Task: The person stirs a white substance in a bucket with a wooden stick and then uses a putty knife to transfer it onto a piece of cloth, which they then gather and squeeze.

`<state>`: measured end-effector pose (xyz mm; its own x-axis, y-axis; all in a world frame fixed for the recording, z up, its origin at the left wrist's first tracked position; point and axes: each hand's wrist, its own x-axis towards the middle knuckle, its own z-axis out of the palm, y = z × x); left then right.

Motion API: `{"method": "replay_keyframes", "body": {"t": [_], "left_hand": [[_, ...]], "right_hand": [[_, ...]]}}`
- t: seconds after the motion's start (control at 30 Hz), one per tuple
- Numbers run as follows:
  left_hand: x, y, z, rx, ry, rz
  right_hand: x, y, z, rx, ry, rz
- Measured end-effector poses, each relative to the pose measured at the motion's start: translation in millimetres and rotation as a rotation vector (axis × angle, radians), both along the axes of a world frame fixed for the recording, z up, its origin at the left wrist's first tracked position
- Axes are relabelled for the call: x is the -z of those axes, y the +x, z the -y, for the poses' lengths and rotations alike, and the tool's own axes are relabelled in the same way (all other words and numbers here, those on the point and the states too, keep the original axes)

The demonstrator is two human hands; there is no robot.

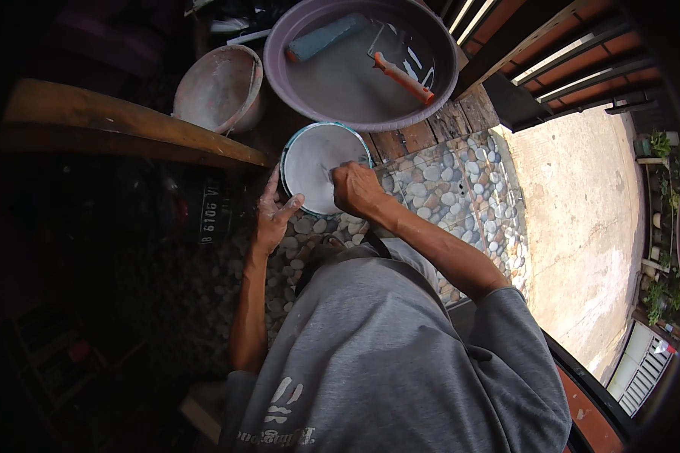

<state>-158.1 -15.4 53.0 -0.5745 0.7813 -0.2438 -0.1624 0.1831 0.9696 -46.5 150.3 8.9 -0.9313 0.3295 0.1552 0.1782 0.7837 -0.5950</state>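
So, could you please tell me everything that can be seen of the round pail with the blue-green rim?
The round, plastic-looking pail with a thin blue-green rim holds a pale whitish mix. Its mouth faces up toward the camera; whether it tilts is unclear, and what supports it is hidden. It sits on the near side of a wide purple basin. The bare left hand is against its left side, while the closed right hand is over the right part of the opening, covering some of the contents.
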Motion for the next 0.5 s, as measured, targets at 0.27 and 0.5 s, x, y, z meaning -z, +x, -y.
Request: {"method": "replay_keyframes", "body": {"t": [0.27,0.5], "left_hand": [[3.9,4.4,-2.0,0.016,0.049,-0.023],[2.4,6.7,-7.3,0.032,0.078,0.019]], "right_hand": [[-0.5,-4.6,-12.7,0.072,0.082,-0.177],[-1.8,-4.5,-15.0,0.024,0.015,-0.117]]}}
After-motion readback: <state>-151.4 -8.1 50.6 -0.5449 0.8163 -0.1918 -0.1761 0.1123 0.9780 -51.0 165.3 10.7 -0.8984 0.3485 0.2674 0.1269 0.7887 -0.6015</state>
